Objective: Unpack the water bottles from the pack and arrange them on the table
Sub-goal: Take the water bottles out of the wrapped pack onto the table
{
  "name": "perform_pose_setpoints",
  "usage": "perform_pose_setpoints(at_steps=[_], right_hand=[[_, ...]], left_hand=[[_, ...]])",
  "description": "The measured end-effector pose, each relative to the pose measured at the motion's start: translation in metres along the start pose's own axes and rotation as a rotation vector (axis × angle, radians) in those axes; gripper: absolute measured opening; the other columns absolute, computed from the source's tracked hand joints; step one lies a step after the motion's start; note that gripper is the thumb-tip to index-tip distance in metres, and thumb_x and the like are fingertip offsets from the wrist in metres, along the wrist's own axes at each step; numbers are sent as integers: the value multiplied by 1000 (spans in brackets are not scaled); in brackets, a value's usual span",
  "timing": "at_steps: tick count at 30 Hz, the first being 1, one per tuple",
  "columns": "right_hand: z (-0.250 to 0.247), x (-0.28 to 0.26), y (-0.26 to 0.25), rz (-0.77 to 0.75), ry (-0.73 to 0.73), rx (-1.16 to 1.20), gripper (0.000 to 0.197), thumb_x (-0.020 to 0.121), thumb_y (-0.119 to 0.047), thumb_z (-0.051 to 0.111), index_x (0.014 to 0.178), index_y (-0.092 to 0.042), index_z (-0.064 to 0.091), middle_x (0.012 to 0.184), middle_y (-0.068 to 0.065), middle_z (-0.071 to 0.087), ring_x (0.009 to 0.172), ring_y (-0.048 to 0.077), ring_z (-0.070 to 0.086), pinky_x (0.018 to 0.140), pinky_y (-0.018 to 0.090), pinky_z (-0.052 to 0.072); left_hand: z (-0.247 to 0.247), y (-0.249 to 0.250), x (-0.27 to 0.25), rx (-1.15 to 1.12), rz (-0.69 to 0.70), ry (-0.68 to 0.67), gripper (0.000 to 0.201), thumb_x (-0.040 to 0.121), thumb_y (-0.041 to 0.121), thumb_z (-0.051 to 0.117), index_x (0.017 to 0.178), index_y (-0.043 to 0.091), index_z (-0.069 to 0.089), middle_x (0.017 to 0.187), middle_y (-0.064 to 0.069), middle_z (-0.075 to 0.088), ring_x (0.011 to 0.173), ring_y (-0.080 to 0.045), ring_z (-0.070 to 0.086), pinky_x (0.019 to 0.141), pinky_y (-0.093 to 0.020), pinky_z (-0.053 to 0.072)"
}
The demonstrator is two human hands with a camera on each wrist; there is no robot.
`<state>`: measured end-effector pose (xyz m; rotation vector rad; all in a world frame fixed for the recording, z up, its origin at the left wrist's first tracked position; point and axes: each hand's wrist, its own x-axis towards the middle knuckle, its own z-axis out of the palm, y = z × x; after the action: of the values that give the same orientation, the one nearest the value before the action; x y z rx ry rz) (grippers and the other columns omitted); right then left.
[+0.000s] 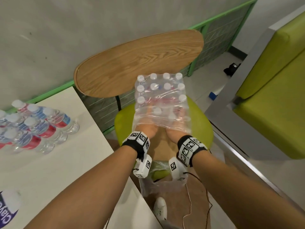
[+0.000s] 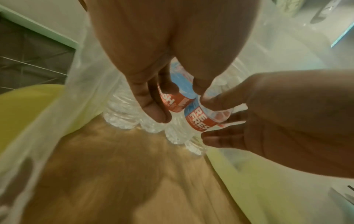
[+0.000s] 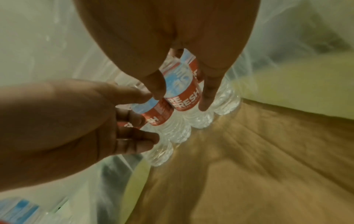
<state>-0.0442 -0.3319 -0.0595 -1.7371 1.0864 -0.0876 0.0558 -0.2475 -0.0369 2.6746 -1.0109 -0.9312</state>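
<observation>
A shrink-wrapped pack of water bottles (image 1: 160, 96) with white caps stands on a cardboard sheet (image 1: 162, 144) on a green chair seat (image 1: 202, 129). Both of my hands reach into the open near end of the clear wrap. In the left wrist view my left hand (image 2: 176, 100) grips one red-and-blue labelled bottle (image 2: 173, 102) between thumb and fingers. In the right wrist view my right hand (image 3: 182, 97) grips the neighbouring bottle (image 3: 184, 97) the same way. Through the film, the head view shows the left hand (image 1: 147, 124) and right hand (image 1: 173, 131) side by side.
Several unpacked bottles (image 1: 41, 128) stand grouped at the far left of the white table (image 1: 66, 171). The chair's wooden back (image 1: 140, 60) rises behind the pack. A green sofa (image 1: 272, 104) stands to the right. A purple-labelled item (image 1: 8, 210) sits at the table's near left.
</observation>
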Motion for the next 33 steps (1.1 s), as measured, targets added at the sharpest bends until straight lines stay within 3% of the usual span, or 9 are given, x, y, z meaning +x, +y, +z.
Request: perform_pose_setpoints(at_steps=[3,5,7,9,14,18,21,25,33], right_hand=[[8,-7,19,37,8,-177,15,92,-29,59,92,-15,65,99,16,70,89,33,68,78,45,59],[8,-16,27,98,3,-276,20,95,-26,52,101,-11,64,103,16,68,94,34,67,79,41,56],[4,-25,32,82,14,-359,30,100,-25,40,115,-10,61,111,15,65,99,32,62,78,37,47],[4,-37,35,1,45,-459,36,100,-33,41,125,-11,56,102,7,63,87,23,58,73,29,43],[-4,-65,48,-300,50,-464,48,83,-27,64,128,-23,48,122,0,53,112,20,56,96,29,46],[-21,-90,34,-383,-18,-407,53,74,-31,75,115,-41,44,113,-8,55,86,6,59,70,13,43],[-23,-106,11,-391,-101,-333,46,76,-49,75,114,-45,48,98,-20,63,80,-9,57,61,8,43],[8,-117,-11,-393,-272,-365,48,77,-73,58,117,-47,52,88,-14,69,81,2,65,69,29,55],[141,-147,-64,-388,-481,-340,36,84,-61,60,112,-38,55,90,-9,70,74,2,65,65,26,57]], left_hand=[[12,-6,-5,-2,15,49,23,101,18,39,87,17,57,85,-6,55,105,-28,61,85,-31,45],[16,-7,-17,58,-9,-110,31,104,25,33,78,22,49,78,-7,48,120,-30,55,96,-36,42],[27,-13,-26,131,19,-160,33,106,27,29,103,16,60,100,-15,60,123,-32,53,99,-39,40],[37,-20,-31,153,115,9,33,104,25,35,126,13,57,118,-12,64,110,-30,60,87,-36,45],[58,-39,-51,-136,383,195,43,91,14,52,132,25,55,133,-6,58,122,-26,52,104,-37,40],[70,-69,-85,-382,570,212,51,87,10,62,132,32,52,149,7,38,140,-11,33,117,-33,28],[60,-95,-117,-592,529,205,41,90,32,67,129,40,54,139,18,48,132,1,41,113,-27,34],[43,-142,-161,-775,464,238,31,89,39,66,120,38,61,122,15,60,117,-10,56,98,-34,47],[20,-275,-218,-900,99,433,26,86,30,72,109,40,65,106,6,60,98,-12,59,87,-39,52]])
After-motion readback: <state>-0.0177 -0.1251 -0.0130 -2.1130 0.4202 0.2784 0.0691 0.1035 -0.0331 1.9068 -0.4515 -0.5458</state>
